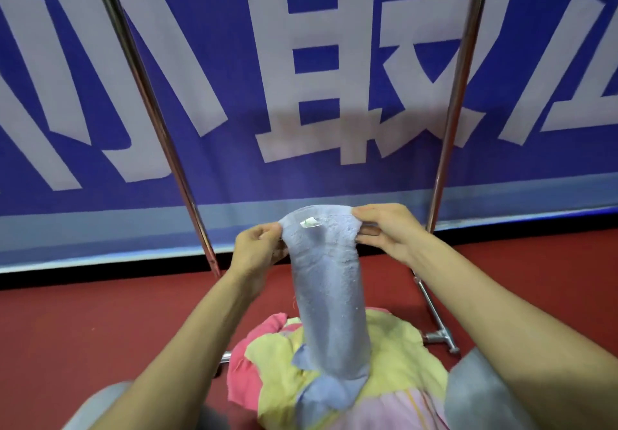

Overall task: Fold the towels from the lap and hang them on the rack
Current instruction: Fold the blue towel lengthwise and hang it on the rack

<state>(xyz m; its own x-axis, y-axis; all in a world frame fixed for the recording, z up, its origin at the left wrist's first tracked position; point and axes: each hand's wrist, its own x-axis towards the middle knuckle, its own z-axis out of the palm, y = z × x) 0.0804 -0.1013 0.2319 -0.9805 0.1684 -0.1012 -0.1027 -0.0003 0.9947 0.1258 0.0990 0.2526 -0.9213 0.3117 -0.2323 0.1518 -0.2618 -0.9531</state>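
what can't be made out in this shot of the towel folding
1) The rack's hanging rail: head view, cut off by the top edge; only two shiny metal uprights show.
2) The small white tag on the light blue terry towel: head view, too small to read.
3) The number of pink and yellow towels on the lap: head view, they overlap, partly behind the blue towel and the bottom edge.

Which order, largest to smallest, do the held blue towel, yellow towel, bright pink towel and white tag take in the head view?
1-2. blue towel and yellow towel: alike; the yellow is partly covered, so unranked.
3. bright pink towel, mostly hidden.
4. white tag.
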